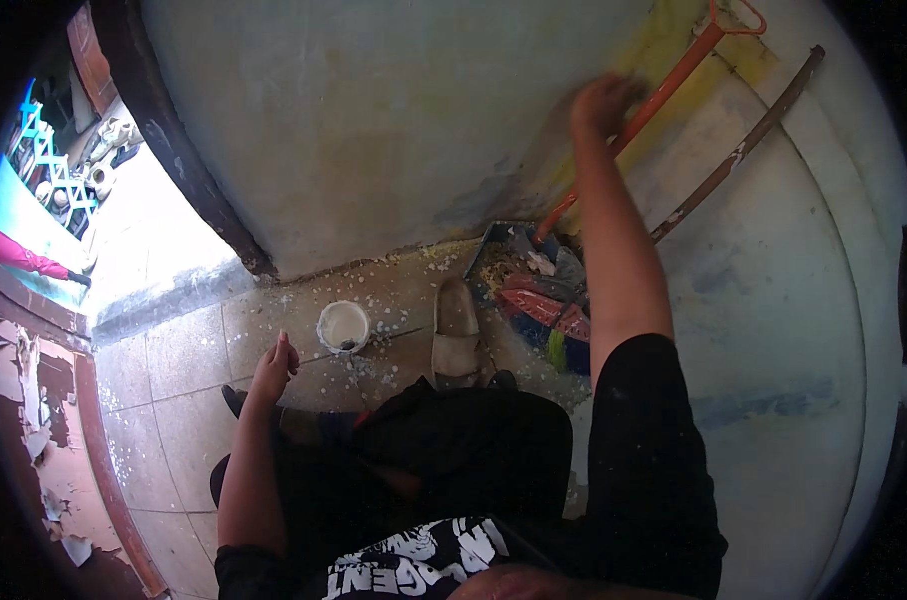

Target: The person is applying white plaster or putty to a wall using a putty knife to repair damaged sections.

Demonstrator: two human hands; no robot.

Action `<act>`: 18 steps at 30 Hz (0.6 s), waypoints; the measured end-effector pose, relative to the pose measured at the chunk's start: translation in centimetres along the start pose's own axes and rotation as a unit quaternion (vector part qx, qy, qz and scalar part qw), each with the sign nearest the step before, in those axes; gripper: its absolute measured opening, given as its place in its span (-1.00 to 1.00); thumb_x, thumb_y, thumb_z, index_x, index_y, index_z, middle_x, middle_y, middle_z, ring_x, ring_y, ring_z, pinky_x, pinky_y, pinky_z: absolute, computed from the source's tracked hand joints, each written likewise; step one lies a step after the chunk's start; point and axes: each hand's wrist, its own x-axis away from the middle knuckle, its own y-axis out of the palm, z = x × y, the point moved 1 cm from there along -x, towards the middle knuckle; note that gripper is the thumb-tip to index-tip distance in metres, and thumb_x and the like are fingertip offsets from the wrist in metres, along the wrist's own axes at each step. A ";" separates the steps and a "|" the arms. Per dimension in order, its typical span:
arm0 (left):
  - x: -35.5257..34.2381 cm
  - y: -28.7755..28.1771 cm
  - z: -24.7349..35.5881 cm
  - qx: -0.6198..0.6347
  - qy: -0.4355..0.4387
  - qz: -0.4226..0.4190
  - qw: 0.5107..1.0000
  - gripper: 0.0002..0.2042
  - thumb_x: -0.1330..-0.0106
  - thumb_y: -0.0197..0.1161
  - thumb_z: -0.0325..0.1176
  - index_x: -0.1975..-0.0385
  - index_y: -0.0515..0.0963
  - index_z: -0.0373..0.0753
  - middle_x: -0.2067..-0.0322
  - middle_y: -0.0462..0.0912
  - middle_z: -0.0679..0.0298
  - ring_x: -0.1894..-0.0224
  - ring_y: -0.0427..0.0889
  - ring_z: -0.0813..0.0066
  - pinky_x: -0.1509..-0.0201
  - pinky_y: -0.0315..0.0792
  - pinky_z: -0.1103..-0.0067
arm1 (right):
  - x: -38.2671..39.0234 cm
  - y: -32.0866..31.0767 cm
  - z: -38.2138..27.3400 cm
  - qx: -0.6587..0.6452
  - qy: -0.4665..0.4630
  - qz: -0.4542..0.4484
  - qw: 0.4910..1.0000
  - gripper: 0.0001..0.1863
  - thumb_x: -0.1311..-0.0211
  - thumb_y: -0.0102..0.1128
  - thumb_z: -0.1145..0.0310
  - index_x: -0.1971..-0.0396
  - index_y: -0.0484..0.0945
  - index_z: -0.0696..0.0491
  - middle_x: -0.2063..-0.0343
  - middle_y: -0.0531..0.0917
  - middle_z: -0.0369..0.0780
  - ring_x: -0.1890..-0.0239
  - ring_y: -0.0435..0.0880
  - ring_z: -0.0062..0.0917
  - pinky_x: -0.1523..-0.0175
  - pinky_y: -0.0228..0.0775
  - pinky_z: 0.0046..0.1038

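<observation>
At the wall [394,130], my right hand [604,105] is raised beside an orange metal pole [664,85], its fingers curled and slightly blurred; whatever they may hold is hidden. My left hand [274,370] hangs above the tiled floor, fingers loosely closed with nothing visible in them, near a white tub [344,326] with pale contents. A tan clog [456,315] lies beside a dark blue dustpan or bin [574,352] holding red and grey items and bits of debris. The orange pole reaches down into that container. Yellow paint marks the wall behind my right hand.
A brown flaking bar [736,160] leans at the right. At left, a dark-framed doorway [174,160] opens onto a bright step, heaped footwear [109,170], a pale lattice [44,150] and a pink sleeve or cloth [29,255]. A peeling door [44,440] stands lower left. White spatters dot the floor.
</observation>
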 end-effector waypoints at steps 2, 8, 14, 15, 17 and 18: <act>0.2 0.0 0.0 -0.018 -0.004 0.003 1.000 -0.39 -0.48 -0.27 0.22 0.55 0.43 -0.19 0.60 0.43 0.36 0.52 0.42 0.56 0.41 0.31 0.58 | 1.3 2.1 2.4 0.110 0.087 0.048 0.989 -0.40 -0.50 -0.33 0.14 -0.36 0.08 0.23 -0.25 0.30 0.14 -0.26 0.35 -0.01 -0.23 0.23 0.09; 0.5 -0.1 0.1 -0.005 0.006 -0.012 1.000 -0.38 -0.47 -0.28 0.25 0.54 0.43 -0.18 0.59 0.43 0.36 0.52 0.42 0.57 0.41 0.29 0.59 | -7.5 1.9 3.7 0.045 -0.203 0.029 0.978 -0.15 -0.39 -0.46 -0.30 -0.48 -0.28 -0.07 -0.50 -0.24 -0.15 -0.51 -0.30 -0.08 -0.52 -0.43 -0.15; 0.5 0.2 0.7 -0.005 -0.003 -0.005 1.000 -0.38 -0.46 -0.28 0.26 0.52 0.43 -0.19 0.58 0.43 0.36 0.51 0.42 0.56 0.41 0.29 0.59 | -0.6 1.5 1.2 0.041 0.015 0.032 0.999 -0.40 -0.43 -0.11 0.21 -0.36 0.14 0.20 -0.29 0.30 0.01 -0.25 0.39 -0.14 -0.18 0.26 0.05; 0.6 0.2 0.8 0.003 -0.003 -0.005 1.000 -0.38 -0.46 -0.28 0.26 0.52 0.43 -0.19 0.58 0.43 0.36 0.51 0.42 0.56 0.41 0.29 0.59 | 1.5 1.7 1.4 0.045 0.058 0.042 0.996 -0.41 -0.43 -0.11 0.22 -0.35 0.16 0.21 -0.28 0.31 0.01 -0.23 0.40 -0.15 -0.20 0.25 0.01; 1.0 0.1 0.9 -0.024 -0.002 -0.014 1.000 -0.38 -0.46 -0.27 0.25 0.51 0.43 -0.21 0.57 0.44 0.35 0.50 0.42 0.55 0.40 0.30 0.58 | 2.8 1.8 1.8 0.081 0.070 0.018 0.994 -0.43 -0.42 -0.11 0.23 -0.32 0.19 0.23 -0.26 0.33 0.00 -0.21 0.42 -0.16 -0.23 0.23 -0.06; 1.1 0.0 0.9 -0.025 -0.006 -0.018 1.000 -0.38 -0.46 -0.27 0.25 0.51 0.43 -0.21 0.57 0.44 0.35 0.50 0.42 0.55 0.40 0.30 0.58 | 2.4 1.8 2.1 0.183 0.056 -0.034 0.981 -0.44 -0.42 -0.11 0.23 -0.31 0.21 0.25 -0.26 0.34 0.00 -0.20 0.44 -0.17 -0.24 0.22 -0.09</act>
